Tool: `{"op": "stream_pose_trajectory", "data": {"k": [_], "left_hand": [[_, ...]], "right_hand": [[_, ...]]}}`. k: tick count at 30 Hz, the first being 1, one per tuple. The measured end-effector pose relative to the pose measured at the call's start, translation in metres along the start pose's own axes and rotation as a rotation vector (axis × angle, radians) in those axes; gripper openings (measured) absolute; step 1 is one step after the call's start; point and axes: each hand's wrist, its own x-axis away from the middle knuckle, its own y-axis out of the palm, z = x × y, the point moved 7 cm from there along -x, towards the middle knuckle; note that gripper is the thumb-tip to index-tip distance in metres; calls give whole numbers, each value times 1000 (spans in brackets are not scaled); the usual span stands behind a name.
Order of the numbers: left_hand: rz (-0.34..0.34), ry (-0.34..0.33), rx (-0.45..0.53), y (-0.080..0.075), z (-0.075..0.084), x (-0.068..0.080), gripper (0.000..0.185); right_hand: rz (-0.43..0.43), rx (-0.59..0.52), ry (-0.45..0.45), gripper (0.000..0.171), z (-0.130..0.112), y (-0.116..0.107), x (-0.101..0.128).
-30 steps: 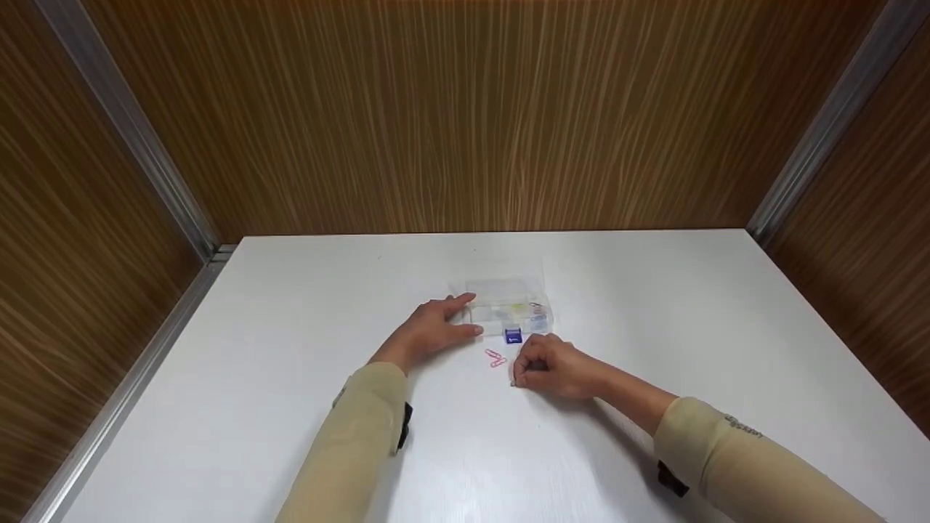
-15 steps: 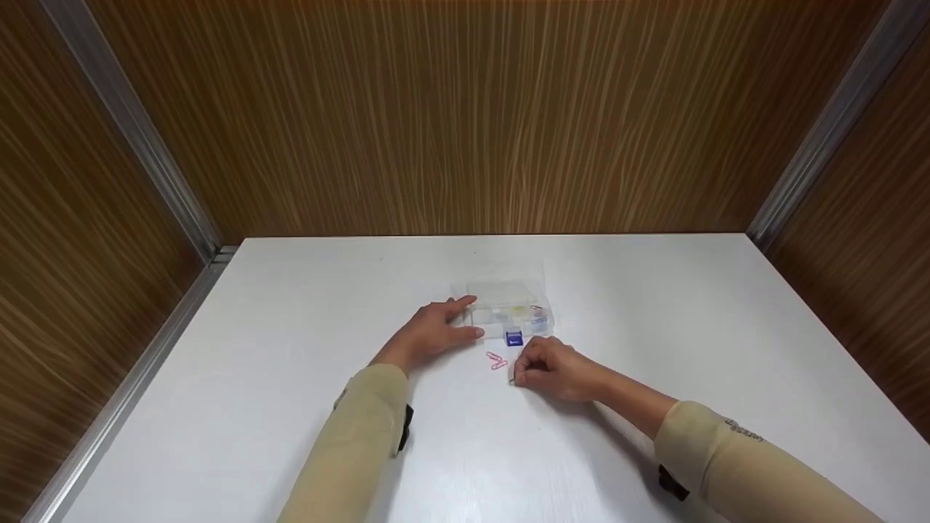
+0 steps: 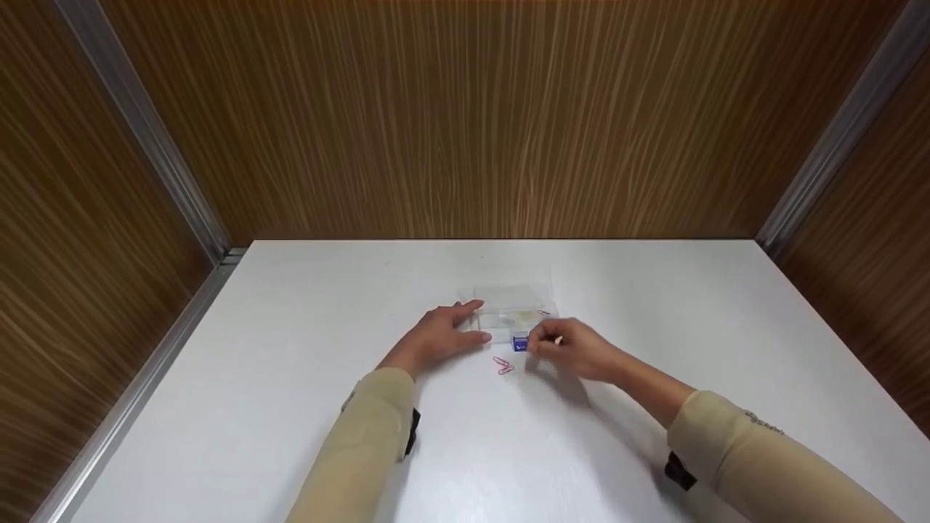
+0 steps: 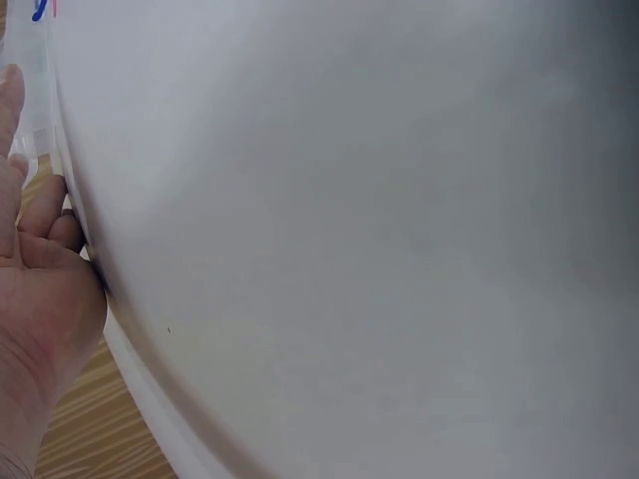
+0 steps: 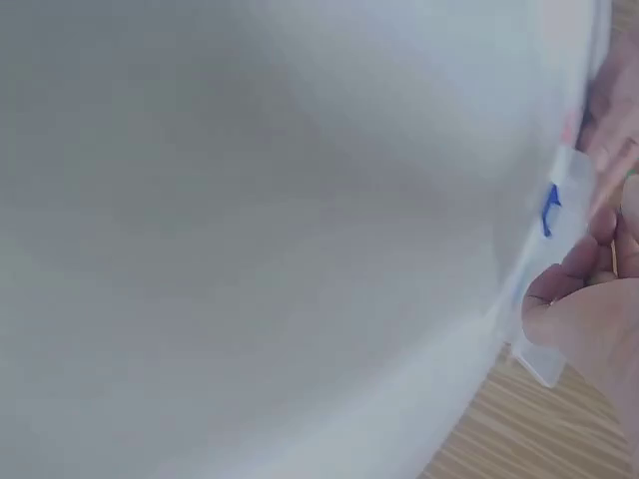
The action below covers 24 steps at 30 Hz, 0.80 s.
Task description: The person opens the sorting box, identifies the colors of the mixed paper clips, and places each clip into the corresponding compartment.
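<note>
A clear plastic box (image 3: 500,336) lies on the white table with its transparent lid (image 3: 512,296) raised at the back. Yellowish and reddish bits show inside. A dark blue label (image 3: 519,343) marks its front. My left hand (image 3: 439,334) holds the box's left end, thumb along the front and forefinger towards the lid. My right hand (image 3: 577,351) is at the front right corner, thumb and forefinger pinching a small thin item mostly hidden by the fingers; its kind is too small to tell. Pink paper clips (image 3: 503,365) lie on the table before the box.
The white table (image 3: 327,305) extends around the box on every side. Brown wood-grain panels (image 3: 465,116) rise behind it and at both sides, with metal rails (image 3: 142,131) at the corners. Both wrist views show mostly pale tabletop.
My right hand has lifted from the tabletop by the paper clips and moved forward to the box's front right. The left hand stays at the box; the whole view shifts slightly.
</note>
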Motion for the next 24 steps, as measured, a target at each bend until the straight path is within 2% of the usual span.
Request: {"op": "stream_pose_trajectory", "data": {"k": [4, 7, 11, 17, 24], "left_hand": [[-3, -7, 6, 0, -1, 0, 74], [0, 15, -2, -1, 1, 0, 74], [7, 39, -17, -1, 3, 0, 72], [9, 36, -19, -3, 3, 1, 71], [11, 32, -13, -3, 3, 3, 73]], "right_hand": [[80, -50, 34, 6, -4, -14, -12], [112, -64, 45, 6, -6, -18, -19], [132, -69, 32, 11, -6, -19, -28], [171, -41, -1, 11, -7, -17, -41], [198, -10, 19, 12, -5, -12, -57]]}}
